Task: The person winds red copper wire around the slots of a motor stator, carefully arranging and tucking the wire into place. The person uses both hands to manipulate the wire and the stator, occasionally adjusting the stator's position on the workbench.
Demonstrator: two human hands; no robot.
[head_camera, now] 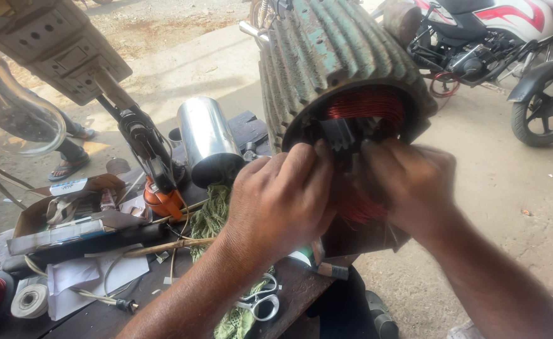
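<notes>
Your left hand comes up from the lower edge of the view, forearm angled steeply toward the open mouth of the electric motor stator, wrist bent slightly back and knuckles turned to you. Its fingers curl forward with the tips pressed against a small black part that sits at the mouth of the stator, so the grip is closed down tight there, though you cannot see from here how much of the part is actually pinched. Your right hand reaches in from the lower right, forearm running diagonally up, and its fingers fold inward just beside the same black part; that grip is likewise drawn closed, and the fingertips are hidden behind the knuckles, so what they hold cannot be told. The two hands nearly meet over the part. Just above both grips the red copper winding arcs round the inside of the ribbed green housing, and more red wire shows below, between your palms. The stator stands tilted at the far edge of the bench. To the left of your left grip lies a shiny metal cylinder, with green netted cloth under your wrist and scissors beneath the forearm.
</notes>
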